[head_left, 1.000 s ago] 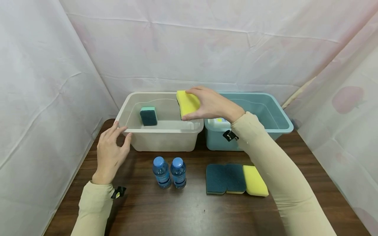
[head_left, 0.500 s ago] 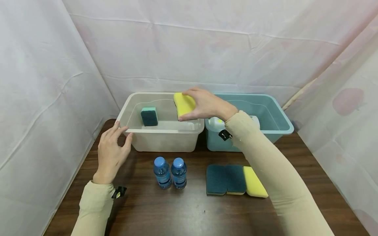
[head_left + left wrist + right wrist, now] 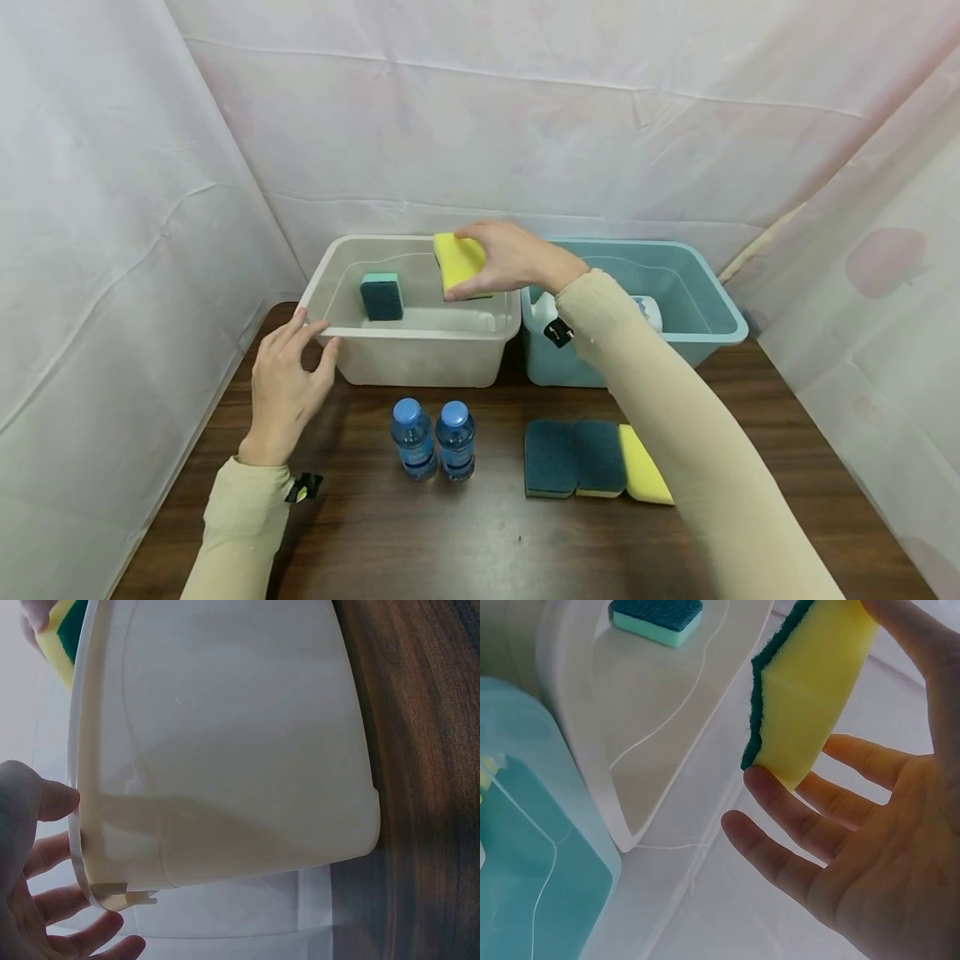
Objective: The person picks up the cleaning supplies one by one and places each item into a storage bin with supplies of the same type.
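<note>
A yellow sponge (image 3: 459, 262) with a dark green scouring side is pinched between the thumb and fingers of my right hand (image 3: 510, 258). It is held up over the right part of the cream bin (image 3: 412, 360). In the right wrist view the sponge (image 3: 806, 690) is tilted, green layer facing the bin. My left hand (image 3: 285, 387) touches the bin's front left rim with loosely spread fingers; the left wrist view shows its fingertips (image 3: 64, 801) right at the rim. Inside the bin, a green sponge (image 3: 382, 297) with a dark scouring side stands against the back wall.
A blue bin (image 3: 712, 337) stands right of the cream one, with a white bottle (image 3: 647, 312) inside, partly behind my sleeve. Two blue-capped water bottles (image 3: 435, 442) stand in front. Three sponges (image 3: 574, 457) lie in a row on the wooden table, the yellow one partly covered by my arm.
My right hand has moved left with the yellow sponge, further over the cream bin. More of the white bottle in the blue bin shows now. The left hand stays at the rim.
</note>
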Demonstrator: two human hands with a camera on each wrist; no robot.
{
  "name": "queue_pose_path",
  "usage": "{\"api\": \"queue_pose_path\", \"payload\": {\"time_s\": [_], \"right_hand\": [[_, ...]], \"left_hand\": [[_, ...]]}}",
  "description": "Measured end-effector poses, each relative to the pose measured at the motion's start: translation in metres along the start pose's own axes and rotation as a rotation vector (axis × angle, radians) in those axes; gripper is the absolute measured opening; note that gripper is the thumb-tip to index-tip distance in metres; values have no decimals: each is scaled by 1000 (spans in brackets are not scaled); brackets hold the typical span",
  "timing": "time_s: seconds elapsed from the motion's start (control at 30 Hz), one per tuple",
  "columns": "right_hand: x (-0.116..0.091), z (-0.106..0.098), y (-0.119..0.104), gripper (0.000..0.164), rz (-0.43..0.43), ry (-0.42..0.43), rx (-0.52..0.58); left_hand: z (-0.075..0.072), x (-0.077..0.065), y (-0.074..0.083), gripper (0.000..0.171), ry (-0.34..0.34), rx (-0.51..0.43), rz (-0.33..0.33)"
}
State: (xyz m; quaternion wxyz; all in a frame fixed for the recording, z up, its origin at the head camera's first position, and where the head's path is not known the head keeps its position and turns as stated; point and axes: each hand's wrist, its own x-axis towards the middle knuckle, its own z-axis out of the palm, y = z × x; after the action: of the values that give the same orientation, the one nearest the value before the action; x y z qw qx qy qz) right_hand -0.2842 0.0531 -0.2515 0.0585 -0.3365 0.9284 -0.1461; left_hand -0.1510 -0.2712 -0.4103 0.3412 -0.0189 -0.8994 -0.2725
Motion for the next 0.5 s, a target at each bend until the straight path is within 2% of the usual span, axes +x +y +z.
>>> {"api": "queue_pose_path", "payload": {"time_s": [0.27, 0.5], "right_hand": [[4, 2, 8, 101, 45, -14, 12], [8, 4, 9, 103, 44, -10, -4]], "left_hand": [[1, 0, 3, 35, -2, -8, 2], [2, 1, 4, 34, 5, -14, 4]]}}
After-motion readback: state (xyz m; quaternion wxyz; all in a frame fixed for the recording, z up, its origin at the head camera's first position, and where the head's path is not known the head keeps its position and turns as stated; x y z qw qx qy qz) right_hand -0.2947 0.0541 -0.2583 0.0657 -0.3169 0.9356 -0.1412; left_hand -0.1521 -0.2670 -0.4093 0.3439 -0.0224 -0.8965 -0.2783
